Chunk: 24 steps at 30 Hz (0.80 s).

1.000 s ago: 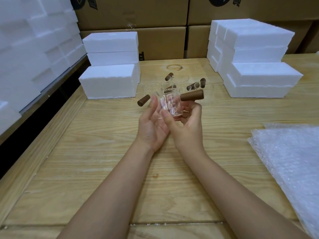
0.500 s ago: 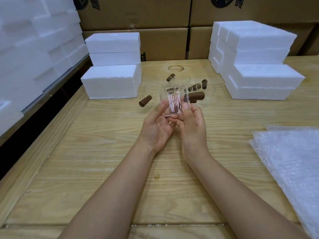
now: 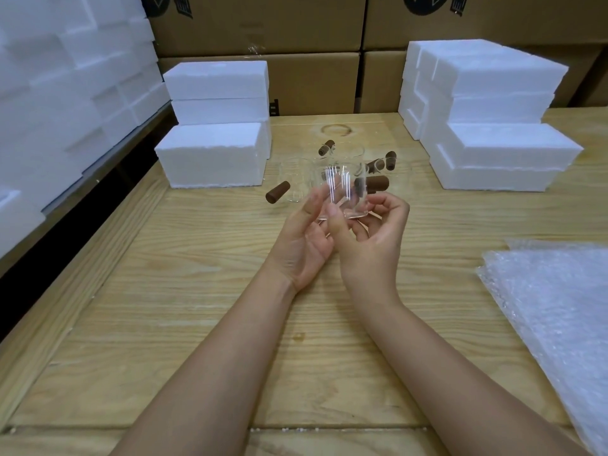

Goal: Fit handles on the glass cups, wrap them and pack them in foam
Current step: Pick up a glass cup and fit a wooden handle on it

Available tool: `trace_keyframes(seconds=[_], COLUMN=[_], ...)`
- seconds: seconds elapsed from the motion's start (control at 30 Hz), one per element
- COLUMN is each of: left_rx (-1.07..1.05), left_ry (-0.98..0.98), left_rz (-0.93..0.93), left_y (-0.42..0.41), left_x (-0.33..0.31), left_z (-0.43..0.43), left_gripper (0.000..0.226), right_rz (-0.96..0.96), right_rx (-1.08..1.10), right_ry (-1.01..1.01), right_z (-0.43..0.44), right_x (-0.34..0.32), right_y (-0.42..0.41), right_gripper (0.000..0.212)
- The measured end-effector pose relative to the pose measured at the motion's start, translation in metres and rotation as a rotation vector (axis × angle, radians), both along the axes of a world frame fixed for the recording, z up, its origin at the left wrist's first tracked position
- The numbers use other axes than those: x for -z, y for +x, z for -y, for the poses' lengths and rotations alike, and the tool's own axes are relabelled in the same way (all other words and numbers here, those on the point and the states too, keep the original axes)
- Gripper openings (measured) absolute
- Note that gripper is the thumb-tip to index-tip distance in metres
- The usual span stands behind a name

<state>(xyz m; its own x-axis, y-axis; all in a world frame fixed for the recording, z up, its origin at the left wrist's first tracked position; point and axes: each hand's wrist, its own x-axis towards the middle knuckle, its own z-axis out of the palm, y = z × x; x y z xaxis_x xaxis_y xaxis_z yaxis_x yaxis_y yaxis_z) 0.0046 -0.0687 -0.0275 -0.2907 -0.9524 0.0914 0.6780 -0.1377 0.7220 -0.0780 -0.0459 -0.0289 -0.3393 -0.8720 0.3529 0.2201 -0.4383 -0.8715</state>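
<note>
Backing the surface (image 3: 197,324), cartons (image 3: 263,24) carry dark printed marks, cropped and unreadable; no other writing shows. Foam blocks (image 3: 210,153) stand at either side, and bubble wrap (image 3: 552,317) lies at the right. Above spare cups (image 3: 292,182) and spare handles (image 3: 278,196), both grips hold a cup (image 3: 342,192). The left grip (image 3: 302,238) supports it with straight fingers; the right grip (image 3: 371,238) curls round its base. Its brown handle (image 3: 375,183) seems fitted, so wrapping looks next: carry the cup gently to the wrap.

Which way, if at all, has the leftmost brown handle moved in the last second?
No. The handle lies just off the front corner of the left foam block, as before.
</note>
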Motion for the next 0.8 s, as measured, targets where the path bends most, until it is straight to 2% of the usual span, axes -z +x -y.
trace_keyframes(seconds=[0.1,0.23,0.33,0.47,0.63,0.73,0.8], left_rx=[-0.01,0.028,-0.012,-0.054,-0.092,-0.116,-0.137], left_ry=[0.047,0.003,-0.011,-0.023,-0.041,-0.018,-0.015], left_rz=[0.037,0.073,0.122,0.139,0.112,0.086,0.078], left_y=[0.0014,0.0061,0.0071,0.0061,0.0061,0.0041,0.0031], left_x=[0.001,0.0023,0.0045,0.0044,0.0059,0.0054,0.005], left_z=[0.0013,0.0022,0.0038,0.0055,0.0058,0.0061,0.0064], left_gripper=[0.111,0.084,0.078,0.085,0.086,0.09,0.095], right_rz=[0.131,0.217,0.256,0.19,-0.037,-0.188,-0.177], right_rx=[-0.059,-0.17,-0.216,-0.198,-0.033,0.028,0.03], right_ry=[-0.002,0.063,0.067,0.051,0.011,-0.003,0.014], right_z=[0.0005,0.0035,0.004,0.0025,-0.0009,-0.0011,0.0001], right_x=[-0.0051,-0.0028,-0.0018,-0.0006,-0.0012,0.0019,0.0022], right_y=[-0.0009,-0.005,-0.0053,-0.0046,-0.0024,-0.0015,-0.0031], right_gripper=[0.038,0.03,0.022,0.025,0.06,0.062,0.061])
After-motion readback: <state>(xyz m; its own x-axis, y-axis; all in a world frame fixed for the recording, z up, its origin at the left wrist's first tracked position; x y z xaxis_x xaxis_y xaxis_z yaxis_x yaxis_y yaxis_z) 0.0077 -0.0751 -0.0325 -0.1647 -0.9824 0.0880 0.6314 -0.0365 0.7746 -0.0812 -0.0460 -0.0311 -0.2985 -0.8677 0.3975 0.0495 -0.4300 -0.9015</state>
